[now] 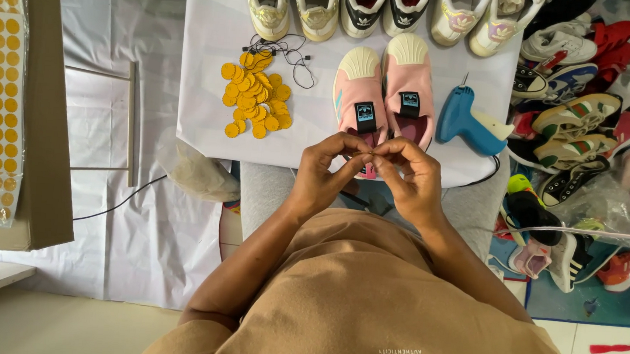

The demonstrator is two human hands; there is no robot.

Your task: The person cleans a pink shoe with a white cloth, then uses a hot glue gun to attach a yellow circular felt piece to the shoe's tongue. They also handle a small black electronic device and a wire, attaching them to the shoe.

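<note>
Head view: the left hand [324, 172] and right hand [411, 180] meet fingertip to fingertip, pinching something too small to identify, just before the pink slip-on shoes [384, 93] on the white table [214, 37], between yellow round tags [256, 95] and a blue tagging gun [470, 121].

Both arms reach forward from the body, elbows bent, forearms angling inward. The left hand [324, 172] and right hand [409, 175] meet at the middle — fingertips touching, thumbs and forefingers pinched together, the other fingers curled. Wrists are level, knuckles up — whatever is pinched is too small to make out.
</note>
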